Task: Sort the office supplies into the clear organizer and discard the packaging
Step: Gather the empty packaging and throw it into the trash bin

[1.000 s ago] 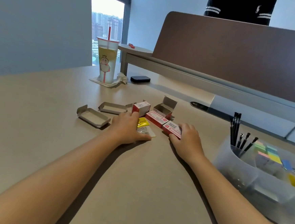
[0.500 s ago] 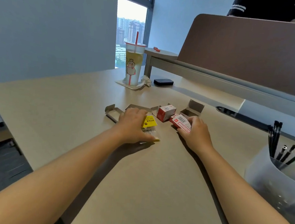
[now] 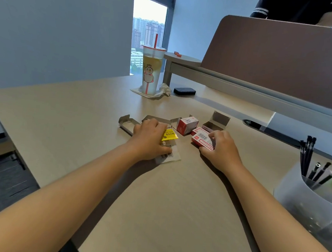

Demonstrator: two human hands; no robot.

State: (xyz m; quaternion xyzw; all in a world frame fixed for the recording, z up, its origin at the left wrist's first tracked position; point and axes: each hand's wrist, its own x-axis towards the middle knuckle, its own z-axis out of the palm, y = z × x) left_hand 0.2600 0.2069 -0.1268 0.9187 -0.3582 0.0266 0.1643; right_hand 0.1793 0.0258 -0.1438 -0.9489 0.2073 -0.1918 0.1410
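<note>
box: flat red-and-white cardboard staple box (image 3: 203, 140) is lying on the desk; right hand (image 3: 221, 150) is curling fingers and thumb around its near end
handling: probably light, stiff, crushable; pinching the long edges looks safest
wrapper: yellow-and-clear plastic packet (image 3: 168, 144) is sitting under the left hand (image 3: 150, 139), whose fingers are lying flat, pressing
scraps: open grey card trays (image 3: 126, 122) are lying just beyond the left fingertips
organizer: clear plastic bin (image 3: 306, 198) is standing well right of the right hand
surface: smooth beige laminate desk (image 3: 66, 122); boxes likely sliding easily
room: iced drink cup (image 3: 151, 71) and brown divider panel (image 3: 281, 61) are standing far beyond both hands

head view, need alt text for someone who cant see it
Two bare arms reach over a beige desk: the left hand rests on a yellow packet, the right hand grips a red-and-white box. Opened grey cartons lie behind them, an iced drink farther back, and a clear organizer with black pens at right.
</note>
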